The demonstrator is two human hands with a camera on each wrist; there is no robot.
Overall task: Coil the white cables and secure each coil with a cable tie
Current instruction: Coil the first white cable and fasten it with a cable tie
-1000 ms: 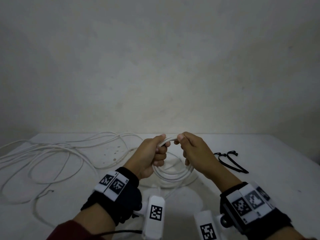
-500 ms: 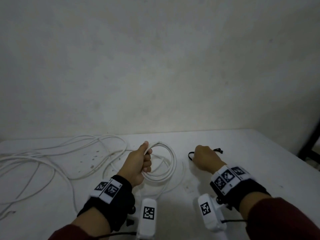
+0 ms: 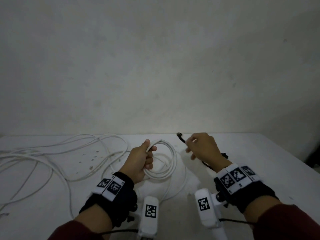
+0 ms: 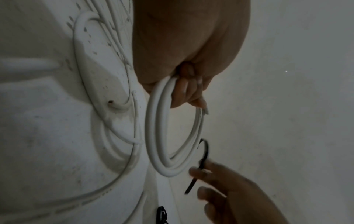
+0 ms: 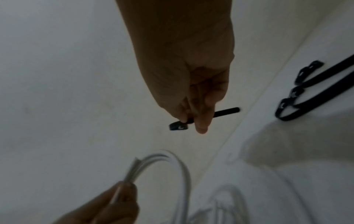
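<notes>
My left hand (image 3: 143, 156) grips the top of a white cable coil (image 3: 170, 161), holding the loops upright above the table; the same coil (image 4: 162, 145) hangs from my curled fingers in the left wrist view. My right hand (image 3: 200, 146), a little to the right of the coil, pinches a black cable tie (image 3: 181, 138) between thumb and fingers. The tie's head (image 5: 178, 126) sticks out past my fingertips, and its tail (image 5: 228, 111) points the other way. In the left wrist view the cable tie (image 4: 204, 157) hovers just beside the coil's lower edge.
A long loose white cable (image 3: 52, 153) sprawls over the left half of the white table (image 3: 259, 153). More black cable ties (image 5: 314, 92) lie on the table to the right, behind my right wrist. A plain wall stands right behind the table.
My right hand let go of the coil, reached right to the ties on the table, and has come back up toward the coil with one black tie. The left hand kept holding the coil.
</notes>
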